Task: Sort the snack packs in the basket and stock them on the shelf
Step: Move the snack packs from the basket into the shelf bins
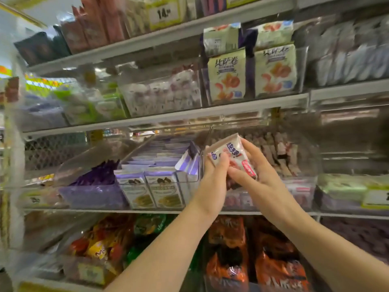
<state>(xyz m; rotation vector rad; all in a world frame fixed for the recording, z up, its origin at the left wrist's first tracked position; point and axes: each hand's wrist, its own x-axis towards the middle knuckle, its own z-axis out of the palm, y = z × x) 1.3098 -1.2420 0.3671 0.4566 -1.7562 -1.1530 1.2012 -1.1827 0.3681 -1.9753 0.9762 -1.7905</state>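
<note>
Both of my hands hold one small white snack pack [232,153] with blue lettering and a red tag. The pack is tilted, in front of a clear plastic bin [294,165] on the third shelf. My left hand [213,178] grips its lower left side, thumb on the face. From the right, my right hand [255,175] wraps it, fingers along its right edge and underside. The bin behind holds several similar white and pink packs [280,152]. No basket is in view.
Left of my hands stand purple-and-cream boxes [151,186] and a purple bin [92,192]. Above are cream snack bags [227,76] in clear bins. Below lie orange bags [227,266]. A green pack [345,184] sits at the right. The shelf edge [147,211] runs across.
</note>
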